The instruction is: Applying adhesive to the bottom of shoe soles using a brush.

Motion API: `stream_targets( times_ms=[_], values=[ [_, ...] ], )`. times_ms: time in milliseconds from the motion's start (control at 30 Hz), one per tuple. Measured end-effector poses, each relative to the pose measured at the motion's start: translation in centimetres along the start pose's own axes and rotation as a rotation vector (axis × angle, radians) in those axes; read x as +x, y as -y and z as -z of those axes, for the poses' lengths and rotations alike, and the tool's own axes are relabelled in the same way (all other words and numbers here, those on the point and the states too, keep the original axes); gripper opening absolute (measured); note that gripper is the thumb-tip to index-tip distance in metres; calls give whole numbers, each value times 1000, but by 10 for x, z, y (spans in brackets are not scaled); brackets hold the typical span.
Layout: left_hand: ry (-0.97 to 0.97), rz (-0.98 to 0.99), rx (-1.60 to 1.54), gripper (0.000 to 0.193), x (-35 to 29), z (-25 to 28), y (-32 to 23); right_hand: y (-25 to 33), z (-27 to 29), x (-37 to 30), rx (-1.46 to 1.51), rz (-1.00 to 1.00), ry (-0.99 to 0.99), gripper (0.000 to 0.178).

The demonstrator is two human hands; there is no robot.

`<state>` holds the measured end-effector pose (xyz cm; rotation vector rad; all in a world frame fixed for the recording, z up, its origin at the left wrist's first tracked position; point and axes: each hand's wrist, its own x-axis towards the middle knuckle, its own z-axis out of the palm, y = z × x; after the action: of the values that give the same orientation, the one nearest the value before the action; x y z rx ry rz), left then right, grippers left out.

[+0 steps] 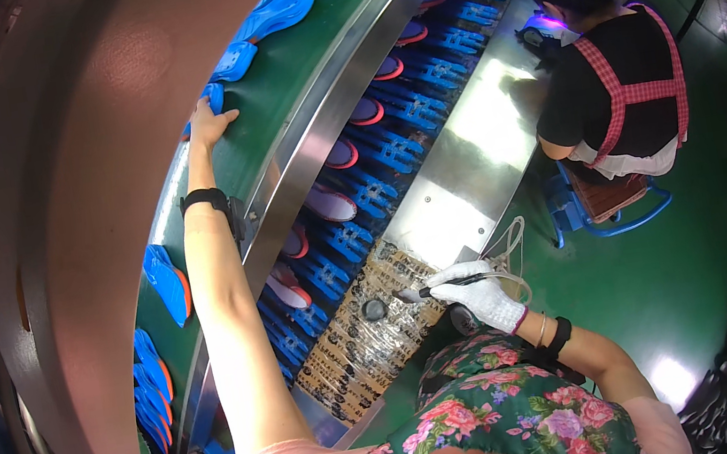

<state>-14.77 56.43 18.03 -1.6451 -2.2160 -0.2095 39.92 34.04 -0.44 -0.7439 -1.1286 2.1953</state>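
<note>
My bare left hand (212,125) is stretched far forward over a green conveyor belt (267,100). Its thumb sticks out to the side, and its fingertips touch a blue shoe sole (215,93); the fingers are partly hidden. More blue soles (278,14) lie farther along the belt. In a white glove, my right hand (479,292) is closed around a brush (441,287) with a black handle and a pale hose behind it. The brush tip is over a ledge (354,347) covered in brown tape, beside a small round black pot (374,309).
Beyond the metal rail (310,131), a lower conveyor with blue racks (373,195) carries shoes with pink or red edges (331,203). A co-worker (616,82) sits at the right on a blue-framed stool (606,198). Blue soles with orange edges (167,285) lie at the left.
</note>
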Motion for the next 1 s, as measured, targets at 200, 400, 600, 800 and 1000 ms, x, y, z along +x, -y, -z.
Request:
stream_targets(
  times_ms=[200, 400, 600, 800, 1000],
  values=[
    [-63, 52, -174, 48, -90, 69, -8, -6, -15, 4, -44, -35, 100, 17],
    [-91, 459, -1717, 44, -213, 147, -29, -11, -33, 0, -58, -33, 142, 17],
    [-424, 587, -2048, 36, -357, 175, -30, -28, -58, 2, -29, -3, 149, 20],
    [-272, 674, -1645, 96, -445, 171, -105, -18, -72, -3, 67, -22, 69, 20],
    [61, 1067, -2013, 53, -473, 132, -107, 21, -78, -10, 479, 27, 32, 19]
  ],
)
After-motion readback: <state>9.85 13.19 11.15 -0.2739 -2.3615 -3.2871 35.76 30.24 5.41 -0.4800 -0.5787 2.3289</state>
